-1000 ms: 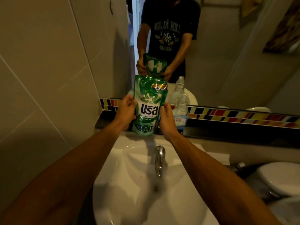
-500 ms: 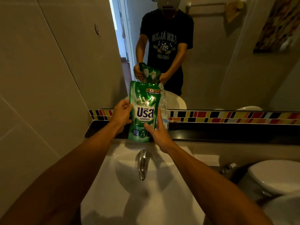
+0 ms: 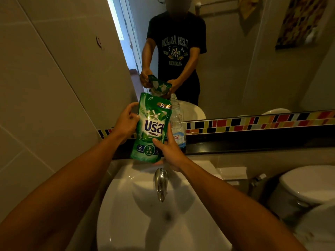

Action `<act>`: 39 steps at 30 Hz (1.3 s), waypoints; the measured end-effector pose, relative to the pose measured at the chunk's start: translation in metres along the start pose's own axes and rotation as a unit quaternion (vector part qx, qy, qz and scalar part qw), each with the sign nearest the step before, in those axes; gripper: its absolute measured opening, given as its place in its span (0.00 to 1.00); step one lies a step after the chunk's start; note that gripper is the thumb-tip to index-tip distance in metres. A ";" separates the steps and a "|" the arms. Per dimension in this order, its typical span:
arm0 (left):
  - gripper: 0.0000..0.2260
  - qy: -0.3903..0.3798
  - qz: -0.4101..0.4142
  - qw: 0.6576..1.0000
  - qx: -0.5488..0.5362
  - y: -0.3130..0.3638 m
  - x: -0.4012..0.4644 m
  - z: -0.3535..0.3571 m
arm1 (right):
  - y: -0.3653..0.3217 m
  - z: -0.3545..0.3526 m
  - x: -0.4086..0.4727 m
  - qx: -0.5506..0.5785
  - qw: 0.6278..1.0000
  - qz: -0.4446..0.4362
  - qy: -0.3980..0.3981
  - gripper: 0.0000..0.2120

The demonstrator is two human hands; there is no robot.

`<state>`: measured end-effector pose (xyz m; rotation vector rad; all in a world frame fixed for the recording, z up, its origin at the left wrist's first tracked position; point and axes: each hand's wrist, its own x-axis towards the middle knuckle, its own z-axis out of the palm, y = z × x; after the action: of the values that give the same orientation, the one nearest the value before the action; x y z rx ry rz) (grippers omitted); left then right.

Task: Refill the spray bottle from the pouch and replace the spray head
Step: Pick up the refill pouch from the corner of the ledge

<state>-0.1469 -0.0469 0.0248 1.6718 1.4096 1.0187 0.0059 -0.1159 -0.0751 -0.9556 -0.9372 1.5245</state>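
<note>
While both hands grip it, the green pouch (image 3: 152, 127) stands upright over the back edge of the sink (image 3: 145, 223). The left hand (image 3: 126, 122) clasps its left edge at mid-height; the right hand (image 3: 169, 151) clamps the lower right corner — thumb across the front. Just behind the pouch's right side, a clear bottle (image 3: 177, 122) stands uncapped on the dark ledge (image 3: 253, 140) beneath the mirror (image 3: 235, 69). The tap (image 3: 161, 183) sits below the pouch, over the basin.

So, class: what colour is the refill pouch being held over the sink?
Green, with white lettering; the refill pouch shows in the head view.
</note>
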 end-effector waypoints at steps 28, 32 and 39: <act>0.22 -0.056 -0.020 0.996 0.071 0.029 0.034 -0.012 | -0.010 0.026 0.007 0.083 0.995 0.039 0.030 0.39; 0.22 -0.063 -0.024 0.995 0.071 0.030 0.037 -0.013 | -0.011 0.027 0.009 0.089 0.995 0.043 0.031 0.39; 0.23 -0.078 -0.026 0.993 0.088 0.031 0.044 -0.015 | -0.011 0.029 0.011 0.102 0.993 0.048 0.035 0.38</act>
<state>-0.1428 -0.0079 0.0640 1.7890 1.4667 0.7353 -0.0182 -0.1058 -0.0552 -0.9108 -0.6804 1.6231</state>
